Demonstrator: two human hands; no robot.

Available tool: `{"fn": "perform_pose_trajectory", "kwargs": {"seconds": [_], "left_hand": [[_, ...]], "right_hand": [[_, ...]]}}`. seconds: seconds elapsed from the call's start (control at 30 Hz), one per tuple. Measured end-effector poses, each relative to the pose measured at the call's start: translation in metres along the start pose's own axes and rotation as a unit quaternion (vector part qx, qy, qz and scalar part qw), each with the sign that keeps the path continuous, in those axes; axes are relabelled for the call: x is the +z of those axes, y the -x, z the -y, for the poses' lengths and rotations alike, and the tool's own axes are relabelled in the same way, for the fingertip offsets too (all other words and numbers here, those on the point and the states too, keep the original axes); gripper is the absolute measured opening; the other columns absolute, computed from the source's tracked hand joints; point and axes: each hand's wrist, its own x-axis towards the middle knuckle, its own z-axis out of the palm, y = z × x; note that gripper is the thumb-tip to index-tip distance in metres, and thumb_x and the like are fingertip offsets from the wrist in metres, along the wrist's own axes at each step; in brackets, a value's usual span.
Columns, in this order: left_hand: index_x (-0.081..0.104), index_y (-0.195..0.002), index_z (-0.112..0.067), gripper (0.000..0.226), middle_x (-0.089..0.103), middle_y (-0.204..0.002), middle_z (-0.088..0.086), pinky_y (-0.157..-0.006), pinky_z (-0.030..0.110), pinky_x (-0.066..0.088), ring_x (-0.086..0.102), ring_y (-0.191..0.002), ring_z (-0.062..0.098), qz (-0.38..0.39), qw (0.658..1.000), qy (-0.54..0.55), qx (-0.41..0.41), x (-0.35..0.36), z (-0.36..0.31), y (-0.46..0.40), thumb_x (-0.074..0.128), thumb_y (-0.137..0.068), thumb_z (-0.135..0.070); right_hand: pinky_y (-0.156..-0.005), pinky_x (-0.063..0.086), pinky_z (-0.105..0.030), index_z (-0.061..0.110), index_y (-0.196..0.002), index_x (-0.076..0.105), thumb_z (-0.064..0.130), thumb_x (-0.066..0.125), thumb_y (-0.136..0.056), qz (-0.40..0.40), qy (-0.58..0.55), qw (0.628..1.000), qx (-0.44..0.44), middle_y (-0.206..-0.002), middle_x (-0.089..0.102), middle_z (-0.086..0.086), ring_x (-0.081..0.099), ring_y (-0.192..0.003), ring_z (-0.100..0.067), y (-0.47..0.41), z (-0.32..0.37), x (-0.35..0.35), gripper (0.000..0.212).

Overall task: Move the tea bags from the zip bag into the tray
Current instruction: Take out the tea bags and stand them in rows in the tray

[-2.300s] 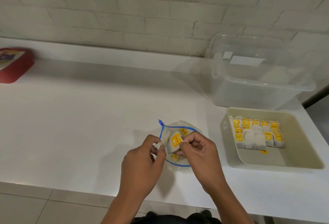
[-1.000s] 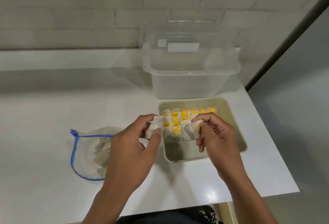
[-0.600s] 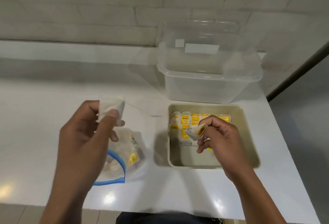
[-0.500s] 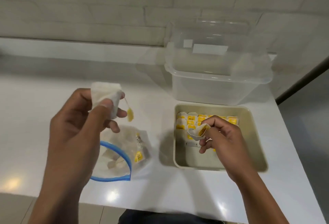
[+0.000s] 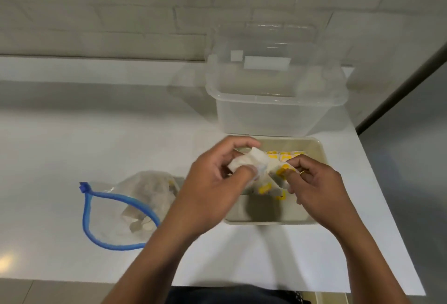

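Half a second ago the left hand (image 5: pixel 210 192) was up over the zip bag (image 5: pixel 125 209) — now it has swung across to meet the right hand (image 5: pixel 314 190) above the tray (image 5: pixel 316 149) near the worktop's right edge. Each hand's fingers pinch a tea bag (image 5: pixel 249 161). This looks like the placing step; next, both should be lowered into the row — more remain in the zip bag.

A white tea bag (image 5: pixel 246 162) hung pinched above the beige tray (image 5: pixel 316 158), where rows of yellow-tagged tea bags (image 5: pixel 278 156) sat along the far side. The clear zip bag (image 5: pixel 135 204), blue-rimmed mouth gaping, lay slumped left of the tray with more bags inside.
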Motion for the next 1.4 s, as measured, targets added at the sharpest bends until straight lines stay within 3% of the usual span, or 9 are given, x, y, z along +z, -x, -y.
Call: {"fn": "perform_pose_trajectory", "kwargs": {"seconds": [0.13, 0.4, 0.5, 0.57, 0.73, 0.8, 0.93, 1.1, 1.4], "left_hand": [[0.077, -0.084, -0.026, 0.023, 0.073, -0.085, -0.008, -0.074, 0.035, 0.055, 0.068, -0.089, 0.028, 0.026, 0.997, -0.008, -0.071, 0.030, 0.027, -0.018, 0.062, -0.090, -0.009], [0.074, -0.086, -0.027, 0.007, 0.072, -0.076, -0.003, -0.072, 0.038, 0.053, 0.066, -0.076, 0.023, 0.031, 0.989, -0.053, -0.133, 0.072, 0.074, -0.049, 0.068, -0.090, -0.026], [0.074, -0.079, -0.031, 0.009, 0.063, -0.076, -0.014, -0.065, 0.020, 0.043, 0.054, -0.065, 0.000, 0.036, 0.986, -0.122, -0.108, 0.083, 0.087, -0.055, 0.073, -0.086, -0.036], [0.076, -0.080, -0.033, 0.008, 0.058, -0.085, -0.013, -0.065, 0.011, 0.036, 0.053, -0.071, -0.003, 0.017, 0.979, -0.183, -0.088, 0.088, 0.093, -0.060, 0.075, -0.084, -0.040], [0.070, -0.077, -0.020, 0.017, 0.058, -0.064, -0.012, -0.060, 0.019, 0.039, 0.051, -0.058, 0.002, 0.057, 0.972, -0.223, -0.051, 0.096, 0.101, -0.074, 0.068, -0.091, -0.030], [0.068, -0.084, -0.023, 0.006, 0.065, -0.070, -0.014, -0.064, 0.024, 0.048, 0.057, -0.060, 0.003, 0.083, 0.972, -0.210, -0.066, 0.098, 0.101, -0.078, 0.066, -0.090, -0.023], [0.067, -0.088, -0.028, 0.015, 0.070, -0.081, -0.017, -0.073, 0.025, 0.052, 0.065, -0.073, 0.003, 0.117, 0.962, -0.235, -0.076, 0.100, 0.100, -0.085, 0.064, -0.085, -0.014], [0.074, -0.090, -0.026, 0.009, 0.071, -0.081, -0.012, -0.079, 0.033, 0.053, 0.065, -0.082, 0.009, 0.145, 0.919, -0.361, -0.066, 0.100, 0.112, -0.094, 0.065, -0.089, -0.028], [0.078, -0.101, -0.029, 0.015, 0.074, -0.095, -0.010, -0.078, 0.024, 0.051, 0.064, -0.089, 0.006, 0.258, 0.866, -0.424, -0.055, 0.102, 0.106, -0.102, 0.065, -0.093, -0.032]], "right_hand": [[-0.066, 0.054, -0.040, 0.025, -0.080, 0.066, 0.021, 0.063, -0.091, -0.019, 0.096, 0.995, -0.002, -0.059, 0.063, -0.001, 0.061, -0.062, -0.027, -0.001, -0.020, -0.019, 0.012], [-0.056, 0.046, -0.030, 0.024, -0.080, 0.065, 0.022, 0.061, -0.091, -0.043, 0.091, 0.995, 0.021, -0.061, 0.063, -0.003, 0.053, -0.055, -0.021, -0.003, -0.041, -0.042, 0.012], [-0.055, 0.045, -0.028, 0.026, -0.079, 0.065, 0.021, 0.061, -0.091, -0.040, 0.093, 0.994, 0.029, -0.062, 0.064, 0.000, 0.054, -0.054, -0.020, -0.006, -0.046, -0.047, 0.013], [-0.055, 0.047, -0.029, 0.027, -0.079, 0.065, 0.020, 0.061, -0.090, -0.037, 0.088, 0.995, 0.036, -0.063, 0.065, 0.003, 0.055, -0.054, -0.019, -0.007, -0.049, -0.051, 0.014], [-0.059, 0.055, -0.037, 0.025, -0.078, 0.065, 0.018, 0.061, -0.090, -0.036, 0.083, 0.995, 0.031, -0.065, 0.065, 0.009, 0.056, -0.052, -0.018, -0.010, -0.056, -0.056, 0.014], [-0.058, 0.054, -0.036, 0.024, -0.078, 0.065, 0.018, 0.062, -0.091, -0.037, 0.088, 0.995, 0.026, -0.065, 0.065, 0.010, 0.056, -0.050, -0.018, -0.012, -0.058, -0.057, 0.015], [-0.056, 0.052, -0.032, 0.025, -0.079, 0.065, 0.018, 0.062, -0.091, -0.038, 0.096, 0.994, 0.030, -0.066, 0.065, 0.016, 0.057, -0.050, -0.016, -0.016, -0.062, -0.058, 0.015], [-0.059, 0.055, -0.034, 0.023, -0.081, 0.066, 0.016, 0.060, -0.090, -0.033, 0.093, 0.994, 0.046, -0.062, 0.065, 0.007, 0.063, -0.051, -0.016, -0.018, -0.066, -0.057, 0.013], [-0.054, 0.052, -0.026, 0.021, -0.085, 0.068, 0.015, 0.058, -0.094, -0.023, 0.080, 0.994, 0.072, -0.063, 0.065, 0.005, 0.064, -0.044, -0.013, -0.020, -0.064, -0.058, 0.014]]}}
